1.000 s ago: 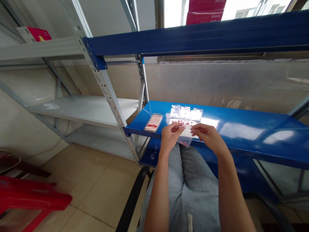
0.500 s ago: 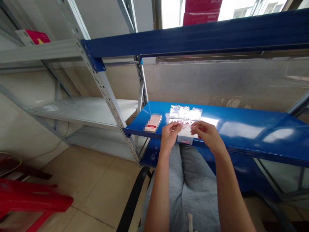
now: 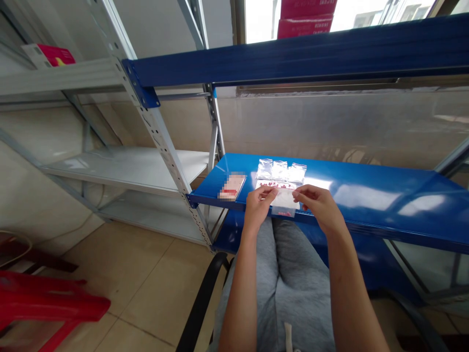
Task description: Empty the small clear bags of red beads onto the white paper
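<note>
A small clear plastic bag [image 3: 284, 201] is pinched between the left hand [image 3: 259, 208] and the right hand [image 3: 319, 205]. The fingertips of both hands are brought together on its upper part, with only a narrow gap left between them. The grip is read as clamped on the bag by both hands, though the exact contact is partly masked by the fingers. White contents are seen inside, with red marks at its lower end. The bag's long axis appears to run at 12-to-6 o'clock, with the lower end at 6 o'clock, out past the front edge of the blue steel shelf [image 3: 366, 195]. Neither hand is clearly nearer; the bag sits about midway between them.

At 12 o'clock, a sheet with rows of red print [image 3: 274, 185] lies on the shelf, partly hidden behind the bag, and three small clear packets [image 3: 280, 170] are lined up beyond it. At 10 o'clock, a pixelated card [image 3: 232, 187] is lying near the shelf's left end. Its face cannot be read. The top edge of the held bag and any seal are hidden by the fingers. Grey sweatpants [image 3: 293, 288] are seen below the hands.
</note>
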{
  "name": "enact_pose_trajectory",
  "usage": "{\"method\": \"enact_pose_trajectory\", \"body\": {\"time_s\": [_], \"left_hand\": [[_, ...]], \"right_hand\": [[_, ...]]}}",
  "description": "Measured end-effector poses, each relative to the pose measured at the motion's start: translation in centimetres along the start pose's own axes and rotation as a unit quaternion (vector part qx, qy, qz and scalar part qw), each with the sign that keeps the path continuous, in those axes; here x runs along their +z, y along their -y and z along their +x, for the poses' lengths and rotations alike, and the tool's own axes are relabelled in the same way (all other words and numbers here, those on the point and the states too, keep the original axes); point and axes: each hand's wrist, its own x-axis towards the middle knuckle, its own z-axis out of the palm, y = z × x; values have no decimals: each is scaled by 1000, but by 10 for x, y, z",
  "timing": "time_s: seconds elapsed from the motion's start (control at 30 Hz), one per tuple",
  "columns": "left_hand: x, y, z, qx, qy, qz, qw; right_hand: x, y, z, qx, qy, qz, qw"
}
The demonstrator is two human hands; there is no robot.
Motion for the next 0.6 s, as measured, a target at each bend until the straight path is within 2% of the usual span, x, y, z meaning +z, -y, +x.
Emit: {"method": "enact_pose_trajectory", "body": {"time_s": [0.23, 0.47, 0.6], "left_hand": [[-2, 2, 1, 17, 4, 19, 1000], [-1, 4, 1, 42, 1, 45, 998], [-1, 4, 1, 47, 5, 59, 997]], "right_hand": [[-5, 1, -1, 10, 3, 5, 1000], [-4, -5, 1, -3, -38, -6, 999], [-3, -6, 1, 5, -41, -3, 999]]}}
